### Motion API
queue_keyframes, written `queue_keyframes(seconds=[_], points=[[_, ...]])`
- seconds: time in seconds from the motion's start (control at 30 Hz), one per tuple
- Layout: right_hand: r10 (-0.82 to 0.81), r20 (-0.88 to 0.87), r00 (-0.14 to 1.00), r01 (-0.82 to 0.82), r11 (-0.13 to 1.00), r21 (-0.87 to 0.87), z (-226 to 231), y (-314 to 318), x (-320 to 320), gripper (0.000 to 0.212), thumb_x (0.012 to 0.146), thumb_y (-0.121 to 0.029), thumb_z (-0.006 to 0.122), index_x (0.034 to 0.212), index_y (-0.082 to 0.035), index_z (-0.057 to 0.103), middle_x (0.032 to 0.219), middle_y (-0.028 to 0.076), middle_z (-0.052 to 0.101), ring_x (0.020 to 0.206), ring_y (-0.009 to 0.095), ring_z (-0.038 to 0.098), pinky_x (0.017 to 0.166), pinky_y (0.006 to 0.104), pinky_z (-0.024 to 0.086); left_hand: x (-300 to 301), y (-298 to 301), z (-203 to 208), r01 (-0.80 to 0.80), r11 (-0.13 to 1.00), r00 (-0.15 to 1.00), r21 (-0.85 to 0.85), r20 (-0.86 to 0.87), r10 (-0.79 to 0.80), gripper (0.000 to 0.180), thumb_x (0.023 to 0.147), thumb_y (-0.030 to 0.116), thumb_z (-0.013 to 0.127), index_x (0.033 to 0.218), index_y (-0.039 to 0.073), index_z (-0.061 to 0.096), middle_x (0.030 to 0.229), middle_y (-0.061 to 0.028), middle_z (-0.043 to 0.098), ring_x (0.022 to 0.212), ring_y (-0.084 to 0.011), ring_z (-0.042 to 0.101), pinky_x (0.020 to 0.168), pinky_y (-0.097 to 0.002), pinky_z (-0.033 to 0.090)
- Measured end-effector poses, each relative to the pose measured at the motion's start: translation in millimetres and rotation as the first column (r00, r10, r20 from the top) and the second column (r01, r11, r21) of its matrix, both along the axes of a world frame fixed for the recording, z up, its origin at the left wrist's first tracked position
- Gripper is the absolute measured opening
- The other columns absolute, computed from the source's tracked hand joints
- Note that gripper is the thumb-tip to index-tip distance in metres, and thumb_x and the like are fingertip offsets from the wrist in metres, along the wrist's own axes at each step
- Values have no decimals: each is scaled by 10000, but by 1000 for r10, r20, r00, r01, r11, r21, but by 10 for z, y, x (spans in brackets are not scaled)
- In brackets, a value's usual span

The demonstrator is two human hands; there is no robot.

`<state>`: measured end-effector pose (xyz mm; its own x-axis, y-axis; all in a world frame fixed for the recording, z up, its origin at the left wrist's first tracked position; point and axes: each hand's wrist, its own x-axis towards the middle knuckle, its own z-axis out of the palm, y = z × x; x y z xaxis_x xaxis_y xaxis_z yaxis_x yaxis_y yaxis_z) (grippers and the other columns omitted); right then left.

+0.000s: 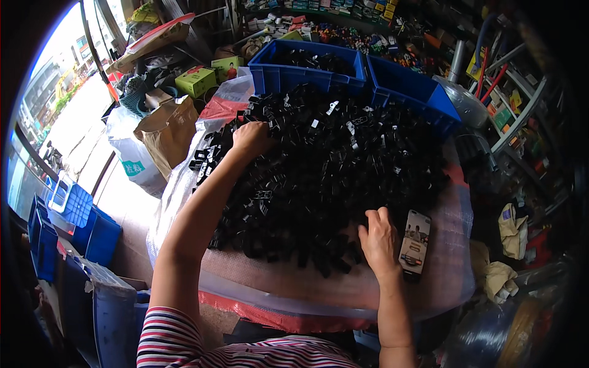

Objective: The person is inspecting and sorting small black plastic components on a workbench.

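Observation:
A wide heap of small black plastic parts (319,165), a few with shiny metal-looking faces, covers the table in front of me. My left hand (251,138) reaches to the heap's far left side. Its fingers curl down among the parts, and whatever they hold is hidden. Close to the heap's near right edge, my right hand (379,240) hovers or rests with bent fingers, the thumb apart from them and nothing visible between. Just right of it lies a phone (415,242) with its screen lit.
Two blue bins stand behind the heap: the left bin (307,82) contains black parts, the right bin (414,104) is angled. Translucent sheeting (276,276) covers the table. Left are a brown paper bag (165,132), a white sack (132,159) and blue crates (101,239). A metal rack (521,116) stands right.

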<state>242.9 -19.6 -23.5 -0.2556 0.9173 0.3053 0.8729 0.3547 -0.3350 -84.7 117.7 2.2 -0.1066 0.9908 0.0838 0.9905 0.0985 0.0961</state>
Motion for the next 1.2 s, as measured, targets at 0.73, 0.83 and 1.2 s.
queue_keyframes(seconds=[0.73, 0.83, 1.2], points=[[81, -860, 504, -269, 961, -67, 419, -621, -136, 208, 784, -87, 718, 871, -19, 542, 943, 121, 603, 849, 163, 583, 772, 281, 464, 1523, -2026, -94, 340, 934, -652, 115, 744, 145, 156, 858, 165, 621, 929, 42, 557, 841, -84, 628, 725, -147, 604, 560, -245, 438], [281, -686, 671, -236, 958, 161, 371, -558, -91, 193, 773, -92, 721, 837, -23, 553, 894, 134, 632, 811, 191, 599, 733, 289, 472, 1532, -2020, -179, 316, 945, -667, 88, 729, 155, 144, 828, 117, 624, 932, 46, 555, 855, -81, 621, 691, -136, 582, 556, -249, 444], [412, -468, 782, -243, 893, 380, 409, -559, -233, 228, 727, -29, 727, 910, -49, 593, 939, 97, 648, 785, 241, 589, 678, 322, 487, 1570, -1992, -105, 206, 978, -544, 24, 834, 94, 427, 765, 52, 546, 1191, 20, 537, 927, -56, 613, 737, -122, 588, 606, -230, 482]])
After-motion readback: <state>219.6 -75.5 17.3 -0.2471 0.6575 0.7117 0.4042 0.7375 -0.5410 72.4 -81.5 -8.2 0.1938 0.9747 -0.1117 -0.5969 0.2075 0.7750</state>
